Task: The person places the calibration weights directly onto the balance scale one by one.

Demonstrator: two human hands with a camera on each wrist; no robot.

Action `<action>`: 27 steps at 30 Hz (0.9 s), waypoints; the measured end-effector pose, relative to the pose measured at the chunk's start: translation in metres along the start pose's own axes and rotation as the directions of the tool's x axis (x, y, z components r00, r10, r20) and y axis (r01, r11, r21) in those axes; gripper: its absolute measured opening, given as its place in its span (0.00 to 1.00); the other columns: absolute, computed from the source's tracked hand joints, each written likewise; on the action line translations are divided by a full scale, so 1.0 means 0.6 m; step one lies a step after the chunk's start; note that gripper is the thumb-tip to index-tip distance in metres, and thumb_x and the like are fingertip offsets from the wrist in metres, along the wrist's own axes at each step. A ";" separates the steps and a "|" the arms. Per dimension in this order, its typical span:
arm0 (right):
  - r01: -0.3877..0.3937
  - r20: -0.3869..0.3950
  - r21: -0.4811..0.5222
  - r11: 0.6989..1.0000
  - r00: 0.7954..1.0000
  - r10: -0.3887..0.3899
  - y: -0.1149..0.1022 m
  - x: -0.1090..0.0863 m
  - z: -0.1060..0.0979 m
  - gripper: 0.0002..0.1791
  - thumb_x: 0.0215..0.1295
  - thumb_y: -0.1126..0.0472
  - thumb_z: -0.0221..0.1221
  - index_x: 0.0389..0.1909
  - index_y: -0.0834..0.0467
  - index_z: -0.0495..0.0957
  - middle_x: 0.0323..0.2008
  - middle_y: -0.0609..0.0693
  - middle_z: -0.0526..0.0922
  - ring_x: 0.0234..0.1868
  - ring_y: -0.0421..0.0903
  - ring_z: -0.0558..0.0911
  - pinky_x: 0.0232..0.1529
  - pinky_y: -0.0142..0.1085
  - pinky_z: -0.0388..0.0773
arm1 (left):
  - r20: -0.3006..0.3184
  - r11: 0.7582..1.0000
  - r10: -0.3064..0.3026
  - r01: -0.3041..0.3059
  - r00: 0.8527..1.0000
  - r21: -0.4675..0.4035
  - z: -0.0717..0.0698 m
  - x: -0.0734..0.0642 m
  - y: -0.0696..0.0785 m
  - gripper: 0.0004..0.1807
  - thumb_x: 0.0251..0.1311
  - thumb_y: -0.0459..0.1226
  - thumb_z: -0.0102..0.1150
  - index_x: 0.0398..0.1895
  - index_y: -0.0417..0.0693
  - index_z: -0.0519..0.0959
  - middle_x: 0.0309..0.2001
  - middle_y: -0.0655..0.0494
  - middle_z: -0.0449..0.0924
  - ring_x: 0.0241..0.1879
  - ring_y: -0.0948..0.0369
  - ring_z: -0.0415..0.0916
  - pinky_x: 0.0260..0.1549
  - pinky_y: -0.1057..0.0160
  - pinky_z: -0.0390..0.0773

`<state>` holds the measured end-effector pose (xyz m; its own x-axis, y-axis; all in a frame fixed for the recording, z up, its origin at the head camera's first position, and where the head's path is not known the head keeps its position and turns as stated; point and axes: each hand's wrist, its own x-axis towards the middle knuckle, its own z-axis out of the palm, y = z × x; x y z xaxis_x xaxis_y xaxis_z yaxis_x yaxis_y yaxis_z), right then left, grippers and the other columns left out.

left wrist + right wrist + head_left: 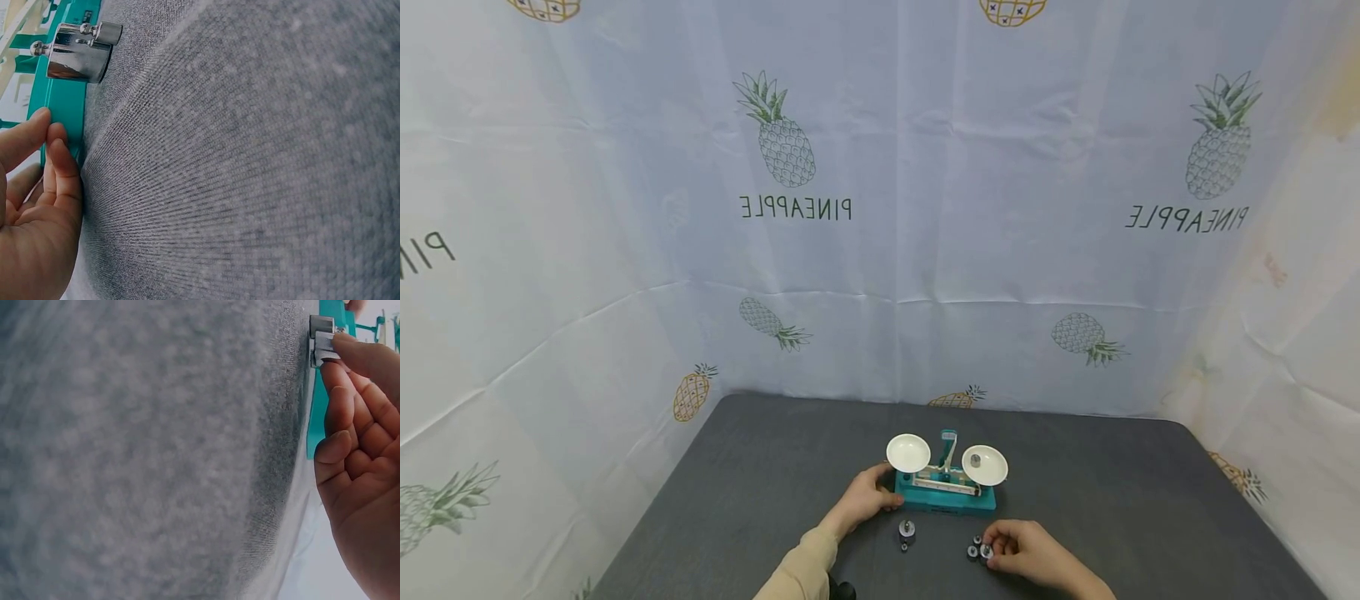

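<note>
A teal balance scale with two round white pans stood about midway between the left and right edges of the dark grey surface, its pans on the side toward the far edge. The left hand, below a cream sleeve, gripped the left end of the base, thumb at its near left corner. The right hand pinched a small silver metal weight between thumb and fingers, nearer the viewer than the base's near right corner; two small silver weights stood just beside it. A large knobbed silver cylinder stood before the base's near edge, a tiny silver weight beside it. Another small metal weight sat in the right pan.
</note>
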<state>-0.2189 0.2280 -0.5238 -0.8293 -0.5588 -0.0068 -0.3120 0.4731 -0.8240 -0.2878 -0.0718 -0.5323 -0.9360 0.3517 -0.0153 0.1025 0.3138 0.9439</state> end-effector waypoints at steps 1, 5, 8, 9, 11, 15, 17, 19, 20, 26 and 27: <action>-0.007 -0.002 0.000 1.000 1.000 0.007 -0.001 0.000 0.000 0.09 0.57 0.58 0.63 0.36 0.58 0.78 0.25 0.38 0.75 0.24 0.28 0.71 0.24 0.27 0.70 | 0.002 1.000 -0.002 0.002 1.000 -0.001 0.000 0.000 0.000 0.36 0.49 0.31 0.64 0.62 0.29 0.63 0.26 0.45 0.82 0.23 0.64 0.75 0.25 0.65 0.74; -0.027 -0.017 -0.007 1.000 1.000 0.026 -0.008 -0.001 -0.004 0.08 0.57 0.58 0.62 0.36 0.57 0.78 0.25 0.39 0.76 0.23 0.29 0.71 0.24 0.28 0.69 | 0.001 1.000 0.004 -0.004 1.000 0.000 -0.001 0.001 0.000 0.35 0.49 0.31 0.64 0.62 0.29 0.64 0.27 0.44 0.82 0.23 0.64 0.75 0.25 0.64 0.74; -0.036 -0.026 -0.018 0.999 0.999 0.035 -0.012 -0.002 -0.008 0.08 0.57 0.57 0.62 0.36 0.56 0.79 0.25 0.39 0.76 0.23 0.29 0.71 0.23 0.28 0.69 | -0.006 1.000 0.010 -0.010 1.000 0.014 0.001 0.001 0.000 0.35 0.50 0.31 0.64 0.62 0.29 0.63 0.27 0.42 0.82 0.23 0.63 0.75 0.25 0.64 0.74; -0.037 -0.028 -0.018 0.999 0.999 0.036 -0.013 -0.002 -0.010 0.09 0.58 0.57 0.62 0.36 0.56 0.79 0.25 0.40 0.76 0.23 0.29 0.70 0.23 0.29 0.69 | -0.010 1.000 0.007 -0.007 1.000 0.021 0.001 0.000 0.001 0.34 0.50 0.31 0.63 0.62 0.29 0.63 0.27 0.42 0.82 0.23 0.63 0.75 0.25 0.64 0.74; -0.045 -0.030 -0.025 0.999 0.999 0.044 -0.015 -0.002 -0.013 0.09 0.58 0.56 0.61 0.37 0.56 0.79 0.25 0.40 0.76 0.23 0.29 0.71 0.23 0.29 0.69 | -0.015 0.999 0.007 -0.007 1.000 0.032 0.002 -0.003 0.007 0.34 0.51 0.30 0.63 0.62 0.28 0.63 0.28 0.40 0.82 0.24 0.62 0.75 0.25 0.63 0.74; -0.049 -0.038 -0.040 0.998 0.998 0.048 -0.020 -0.003 -0.015 0.09 0.58 0.55 0.61 0.36 0.56 0.78 0.26 0.40 0.76 0.23 0.29 0.71 0.23 0.30 0.69 | -0.014 1.000 0.015 -0.015 1.000 0.027 -0.001 -0.020 0.037 0.32 0.51 0.28 0.61 0.60 0.26 0.64 0.28 0.35 0.81 0.24 0.60 0.75 0.26 0.61 0.74; -0.043 -0.048 -0.051 0.998 0.998 0.040 -0.022 -0.004 -0.016 0.09 0.58 0.55 0.62 0.36 0.55 0.78 0.25 0.39 0.76 0.24 0.29 0.71 0.23 0.29 0.70 | -0.009 1.000 0.019 -0.019 1.000 0.012 -0.005 -0.029 0.053 0.31 0.51 0.27 0.61 0.59 0.25 0.64 0.28 0.34 0.81 0.25 0.58 0.76 0.26 0.60 0.75; -0.030 -0.060 -0.054 0.998 0.998 0.027 -0.025 -0.005 -0.017 0.09 0.58 0.55 0.62 0.36 0.55 0.78 0.25 0.39 0.76 0.24 0.29 0.71 0.23 0.29 0.70 | -0.006 1.000 0.021 -0.021 1.000 0.008 -0.006 -0.032 0.058 0.31 0.51 0.27 0.61 0.59 0.24 0.64 0.28 0.34 0.81 0.25 0.58 0.76 0.26 0.59 0.75; -0.025 -0.064 -0.053 0.998 0.998 0.021 -0.027 -0.006 -0.018 0.09 0.58 0.56 0.62 0.36 0.55 0.78 0.25 0.39 0.76 0.24 0.29 0.71 0.23 0.29 0.70 | -0.005 1.000 0.022 -0.022 1.000 0.004 -0.006 -0.029 0.052 0.32 0.51 0.27 0.62 0.59 0.25 0.64 0.28 0.35 0.81 0.25 0.59 0.76 0.26 0.60 0.75; -0.014 -0.095 -0.069 0.998 0.995 0.007 -0.038 -0.006 -0.029 0.10 0.57 0.56 0.63 0.36 0.56 0.78 0.25 0.40 0.76 0.23 0.29 0.70 0.23 0.28 0.69 | -0.002 1.000 0.005 -0.005 1.000 0.010 -0.001 0.000 0.002 0.35 0.49 0.31 0.64 0.62 0.30 0.64 0.26 0.46 0.82 0.23 0.64 0.74 0.24 0.65 0.73; -0.015 -0.102 -0.077 0.997 0.995 0.007 -0.039 -0.007 -0.031 0.10 0.56 0.56 0.63 0.36 0.56 0.78 0.25 0.40 0.76 0.23 0.29 0.70 0.23 0.28 0.69 | -0.001 1.000 0.000 0.000 1.000 0.013 0.000 0.000 0.001 0.35 0.49 0.31 0.65 0.62 0.30 0.64 0.26 0.46 0.82 0.23 0.64 0.74 0.24 0.65 0.73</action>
<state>-0.2169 0.2318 -0.4939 -0.8743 -0.4832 0.0450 -0.3343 0.5324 -0.7777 -0.2882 -0.0719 -0.5319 -0.9363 0.3509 -0.0146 0.1072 0.3250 0.9396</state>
